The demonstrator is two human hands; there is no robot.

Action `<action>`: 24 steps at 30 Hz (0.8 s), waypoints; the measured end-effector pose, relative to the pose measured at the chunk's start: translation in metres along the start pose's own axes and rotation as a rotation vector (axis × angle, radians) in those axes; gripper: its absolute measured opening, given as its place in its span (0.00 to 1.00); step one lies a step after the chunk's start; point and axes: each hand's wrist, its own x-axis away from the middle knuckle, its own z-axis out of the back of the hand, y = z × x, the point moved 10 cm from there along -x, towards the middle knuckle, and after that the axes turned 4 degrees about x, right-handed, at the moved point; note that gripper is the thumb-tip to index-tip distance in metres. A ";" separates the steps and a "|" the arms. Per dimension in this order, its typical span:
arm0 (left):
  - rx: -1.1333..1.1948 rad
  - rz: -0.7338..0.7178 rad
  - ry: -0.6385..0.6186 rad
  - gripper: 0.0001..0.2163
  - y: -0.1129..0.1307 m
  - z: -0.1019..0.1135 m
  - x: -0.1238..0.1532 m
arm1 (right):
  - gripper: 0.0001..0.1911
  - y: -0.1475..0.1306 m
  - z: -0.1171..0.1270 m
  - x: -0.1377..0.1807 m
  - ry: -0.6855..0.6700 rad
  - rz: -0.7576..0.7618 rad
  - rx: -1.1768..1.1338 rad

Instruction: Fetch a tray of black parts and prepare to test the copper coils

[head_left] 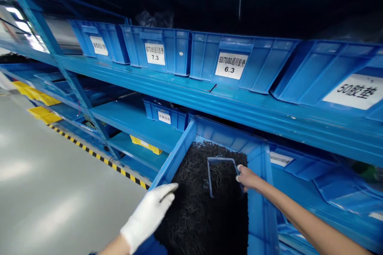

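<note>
The bare right hand (248, 178) is closed on the right rim of a small clear plastic scoop tray (223, 177), which lies on the black slender parts (194, 211) near the back of the large blue plastic bin (263, 207), its long axis running toward the bin's rear wall. The white-gloved left hand (149, 215) rests open on the bin's left edge, holding nothing, further from the tray.

The pulled-out blue bin (260, 191) is standing open at the top, its black parts (191, 211) filling it. The shelf beam (239, 107) is overhanging its far end at twelve o'clock. A small tray (223, 175) is taking up the middle, and the bin walls are closing in at three and nine o'clock.
</note>
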 end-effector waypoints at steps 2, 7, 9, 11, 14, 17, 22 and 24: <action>-0.152 -0.046 -0.065 0.21 0.007 -0.030 -0.021 | 0.09 -0.008 -0.001 0.000 0.005 0.010 -0.050; -0.260 0.023 0.068 0.31 0.016 -0.073 -0.093 | 0.13 -0.021 0.012 0.008 0.030 0.032 -0.113; -0.243 0.043 0.038 0.31 0.018 -0.092 -0.097 | 0.14 -0.017 0.024 0.012 0.054 0.025 -0.116; -0.230 0.028 -0.069 0.32 0.021 -0.115 -0.079 | 0.15 -0.011 0.037 0.015 0.077 0.013 -0.121; -0.266 -0.037 -0.332 0.34 0.030 -0.145 -0.029 | 0.17 -0.001 0.052 0.016 0.108 -0.007 -0.136; -0.307 -0.105 -0.469 0.30 0.040 -0.148 0.009 | 0.22 0.009 0.062 0.016 0.133 -0.033 -0.143; -0.178 0.227 -0.295 0.12 -0.010 -0.114 0.035 | 0.25 0.008 0.074 0.016 0.179 -0.011 -0.057; -0.055 0.426 -0.271 0.10 -0.044 -0.105 0.055 | 0.25 0.004 0.072 0.016 0.163 0.005 -0.062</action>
